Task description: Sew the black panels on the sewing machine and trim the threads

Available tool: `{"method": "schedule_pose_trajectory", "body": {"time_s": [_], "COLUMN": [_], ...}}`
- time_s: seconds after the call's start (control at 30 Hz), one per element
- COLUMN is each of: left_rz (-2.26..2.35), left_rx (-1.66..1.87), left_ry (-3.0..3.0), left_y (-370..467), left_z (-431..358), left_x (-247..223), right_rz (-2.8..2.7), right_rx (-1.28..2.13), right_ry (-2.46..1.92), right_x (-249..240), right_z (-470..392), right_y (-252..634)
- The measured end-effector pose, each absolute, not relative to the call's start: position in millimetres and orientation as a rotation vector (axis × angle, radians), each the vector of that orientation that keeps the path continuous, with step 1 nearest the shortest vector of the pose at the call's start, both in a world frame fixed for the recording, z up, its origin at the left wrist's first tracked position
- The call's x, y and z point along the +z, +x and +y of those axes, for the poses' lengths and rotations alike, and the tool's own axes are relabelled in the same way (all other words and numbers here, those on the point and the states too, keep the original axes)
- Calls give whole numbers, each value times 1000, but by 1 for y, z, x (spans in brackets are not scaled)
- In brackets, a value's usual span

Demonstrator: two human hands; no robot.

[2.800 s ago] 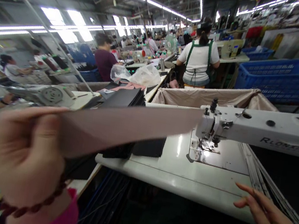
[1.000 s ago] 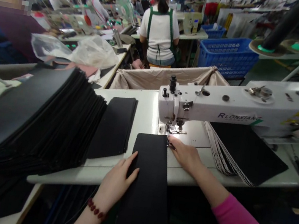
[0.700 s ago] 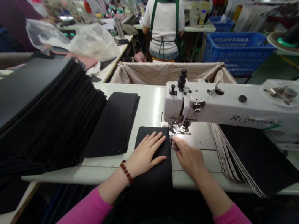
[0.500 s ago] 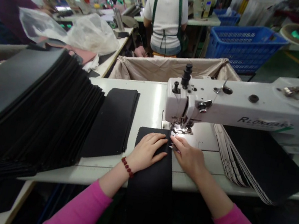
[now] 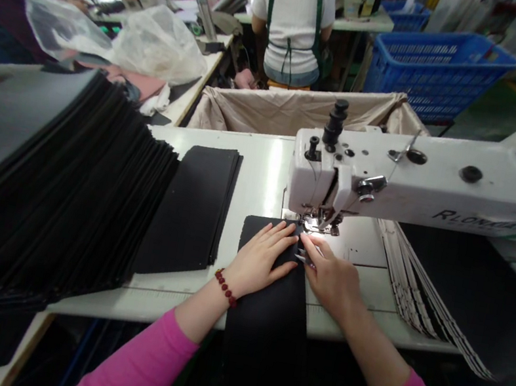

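A long black panel [image 5: 267, 328] of leather-like material lies on the sewing table, its far edge at the presser foot [image 5: 319, 225] of a white sewing machine [image 5: 392, 170]. My left hand [image 5: 261, 257] rests flat on the panel, fingers stretched toward the foot. Just right of it, my right hand [image 5: 330, 276] is closed around small thread snips [image 5: 300, 257], pointed tips showing to the left. Its forefinger and thumb touch the panel's right edge close to the foot. Most of the snips is hidden in my palm.
Left of my hands lie a short stack of black panels [image 5: 190, 208] and a tall leaning stack [image 5: 64, 185]. Pale-edged black pieces [image 5: 466, 283] lie under the machine arm. Behind the table are a cloth-lined bin [image 5: 252, 112], a blue crate [image 5: 440, 65] and a seated person [image 5: 293, 19].
The view has shifted slightly. The panel and both hands have moved a little forward, and the panel's far edge is closer to the presser foot. Both hands keep their hold.
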State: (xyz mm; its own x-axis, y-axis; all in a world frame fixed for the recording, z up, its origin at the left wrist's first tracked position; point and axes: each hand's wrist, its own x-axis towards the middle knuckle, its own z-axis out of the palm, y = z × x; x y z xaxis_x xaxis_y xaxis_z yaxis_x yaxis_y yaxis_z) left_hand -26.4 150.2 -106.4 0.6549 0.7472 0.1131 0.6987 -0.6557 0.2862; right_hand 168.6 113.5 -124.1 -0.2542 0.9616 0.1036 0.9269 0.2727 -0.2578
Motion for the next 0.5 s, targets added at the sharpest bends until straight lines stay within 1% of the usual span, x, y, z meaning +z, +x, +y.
{"method": "schedule_pose_trajectory", "body": {"time_s": [0.5], "left_rz": [1194], "left_rx": [315], "left_ry": [2652], "left_y": [-25], "left_z": [150], "left_x": [-107], "right_rz": [-2308], "right_rx": [105], "right_ry": [-1791], "right_x": [-129], "right_z": [114], "right_y": [166]}}
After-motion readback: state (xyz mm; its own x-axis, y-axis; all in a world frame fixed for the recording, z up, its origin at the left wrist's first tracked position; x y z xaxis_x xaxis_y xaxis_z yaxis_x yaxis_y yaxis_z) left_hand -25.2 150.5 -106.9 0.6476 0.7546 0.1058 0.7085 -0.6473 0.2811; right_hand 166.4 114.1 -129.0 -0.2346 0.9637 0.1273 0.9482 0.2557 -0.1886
